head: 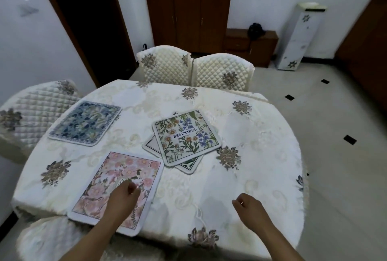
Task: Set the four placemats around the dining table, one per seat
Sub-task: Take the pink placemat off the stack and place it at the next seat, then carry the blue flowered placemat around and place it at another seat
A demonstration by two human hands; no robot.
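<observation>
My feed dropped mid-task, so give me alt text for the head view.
A left hand rests on a pink placemat at the table's near edge; the right hand hovers empty. A blue placemat lies far left, and a "BEAUTIFUL" floral placemat sits atop a fourth mat mid-table.

Bare tablecloth (261, 141) lies open right of the stacked placemats (185, 137). The pink placemat (117, 189) and blue placemat (85, 123) fill the left; two chair backs (194, 68) line the far edge.

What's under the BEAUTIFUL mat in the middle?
Another placemat, rotated beneath the BEAUTIFUL mat; only its white corners with a dark line border show. Its central pattern is covered.
</observation>
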